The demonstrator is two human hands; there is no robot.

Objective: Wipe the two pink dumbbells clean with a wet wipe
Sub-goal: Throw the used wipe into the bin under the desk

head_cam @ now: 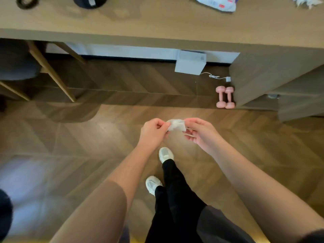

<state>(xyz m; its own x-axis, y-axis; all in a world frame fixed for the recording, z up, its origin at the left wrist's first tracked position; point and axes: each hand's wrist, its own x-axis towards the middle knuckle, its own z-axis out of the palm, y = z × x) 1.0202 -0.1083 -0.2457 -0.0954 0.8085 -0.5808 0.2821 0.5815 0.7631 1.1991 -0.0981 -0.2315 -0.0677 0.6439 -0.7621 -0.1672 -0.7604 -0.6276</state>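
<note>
Two pink dumbbells (225, 97) lie side by side on the wooden floor, against the foot of the desk's right cabinet. A crumpled white wet wipe (176, 125) is stretched between my hands at mid-frame, well in front of the dumbbells. My left hand (153, 131) pinches its left edge and my right hand (199, 132) pinches its right edge. I am standing; my legs and white shoes show below the hands.
A long wooden desk (157, 21) spans the top, with a wipe pack (217, 2) and dark objects on it. Under it stand a white box (190, 63) with a cable and charger, and a chair (26, 67) at the left.
</note>
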